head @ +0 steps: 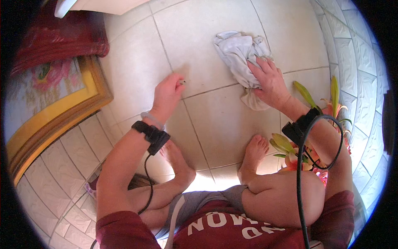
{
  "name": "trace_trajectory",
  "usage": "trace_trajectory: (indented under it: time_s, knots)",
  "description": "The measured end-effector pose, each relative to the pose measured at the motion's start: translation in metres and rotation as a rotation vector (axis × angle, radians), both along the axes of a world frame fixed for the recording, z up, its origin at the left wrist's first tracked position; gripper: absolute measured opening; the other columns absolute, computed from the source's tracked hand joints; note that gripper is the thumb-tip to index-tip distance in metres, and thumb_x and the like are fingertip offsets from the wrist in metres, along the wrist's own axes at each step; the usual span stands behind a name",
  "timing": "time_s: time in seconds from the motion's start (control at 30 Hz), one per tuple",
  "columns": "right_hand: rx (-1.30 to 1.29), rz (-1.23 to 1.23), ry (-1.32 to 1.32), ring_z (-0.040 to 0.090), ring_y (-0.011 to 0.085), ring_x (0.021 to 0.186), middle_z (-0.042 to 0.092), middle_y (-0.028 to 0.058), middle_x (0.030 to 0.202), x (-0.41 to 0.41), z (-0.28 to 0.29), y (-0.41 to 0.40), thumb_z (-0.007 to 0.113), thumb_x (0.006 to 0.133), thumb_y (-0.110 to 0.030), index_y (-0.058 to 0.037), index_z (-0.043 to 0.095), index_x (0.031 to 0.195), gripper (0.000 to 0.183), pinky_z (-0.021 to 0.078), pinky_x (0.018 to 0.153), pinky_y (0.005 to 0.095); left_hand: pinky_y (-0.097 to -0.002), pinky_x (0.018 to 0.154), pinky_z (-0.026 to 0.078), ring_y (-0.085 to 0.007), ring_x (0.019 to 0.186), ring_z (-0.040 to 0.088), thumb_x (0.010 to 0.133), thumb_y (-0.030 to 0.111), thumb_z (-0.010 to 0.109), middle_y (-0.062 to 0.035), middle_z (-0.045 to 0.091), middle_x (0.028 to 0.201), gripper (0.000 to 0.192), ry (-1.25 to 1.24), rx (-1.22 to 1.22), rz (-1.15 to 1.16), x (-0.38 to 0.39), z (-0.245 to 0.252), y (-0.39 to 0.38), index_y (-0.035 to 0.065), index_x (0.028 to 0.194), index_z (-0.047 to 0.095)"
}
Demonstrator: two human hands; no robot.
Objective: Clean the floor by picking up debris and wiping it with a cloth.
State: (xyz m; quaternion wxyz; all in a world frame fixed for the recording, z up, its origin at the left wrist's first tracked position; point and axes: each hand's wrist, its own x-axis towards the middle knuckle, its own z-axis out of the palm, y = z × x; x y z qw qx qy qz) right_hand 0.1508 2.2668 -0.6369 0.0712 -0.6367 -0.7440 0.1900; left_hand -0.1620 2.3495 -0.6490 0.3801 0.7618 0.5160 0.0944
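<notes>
My right hand [272,82] lies on a crumpled white cloth [234,53], fingers over its near right part. The cloth rests on the pale floor tiles [211,124], and a beige fold of it shows below my palm. To the left, my left hand [167,91] is closed just above the tiles. A small pale object [183,82] with a dark spot pokes out between its thumb and fingers; it is too small to identify. Both wrists wear black strapped devices with cables.
A gilt-framed flower picture [90,90] stands at the left, below dark red fabric [62,37]. Lily-like flowers [284,143] are beside my right arm, near a white brick-patterned wall [363,84]. My bare feet [256,147] flank the tiles before me. A black cable [299,186] loops from my right wrist.
</notes>
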Motion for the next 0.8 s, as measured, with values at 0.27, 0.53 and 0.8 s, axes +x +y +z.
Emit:
trace_trajectory:
  time_s: [0.27, 0.53, 0.8]
  knots:
    - [-0.060, -0.024, 0.004, 0.035, 0.0414, 0.124, 0.037, 0.0159, 0.136, 0.001, 0.003, -0.004, 0.074, 0.060, -0.011, -0.0161, 0.041, 0.134, 0.081, 0.0360, 0.096, 0.0529, -0.0429, 0.067, 0.050, -0.0356, 0.075, 0.059, 0.079, 0.009, 0.058, -0.0151, 0.055, 0.087, 0.008, 0.336, 0.194, -0.136, 0.011, -0.018, -0.008, 0.0053, 0.086, 0.057]
    - [-0.090, -0.119, -0.056, 0.024, 0.0448, 0.130, 0.025, 0.0189, 0.143, -0.016, 0.003, 0.000, 0.078, 0.060, -0.020, -0.0167, 0.037, 0.136, 0.086, 0.0313, 0.097, 0.0619, -0.0416, 0.066, 0.051, -0.0346, 0.079, 0.059, 0.075, 0.003, 0.054, -0.0165, 0.051, 0.084, 0.007, 0.167, 0.409, -0.296, -0.004, -0.040, -0.015, 0.0010, 0.082, 0.053]
    - [-0.192, -0.228, -0.082, 0.024, 0.0459, 0.130, 0.024, 0.0197, 0.142, -0.044, 0.002, 0.049, 0.076, 0.063, -0.022, -0.0157, 0.034, 0.137, 0.086, 0.0314, 0.096, 0.0637, -0.0402, 0.067, 0.051, -0.0331, 0.079, 0.060, 0.072, 0.004, 0.056, -0.0145, 0.055, 0.082, 0.010, 0.275, 0.219, -0.351, 0.009, -0.026, -0.014, 0.0035, 0.082, 0.053]
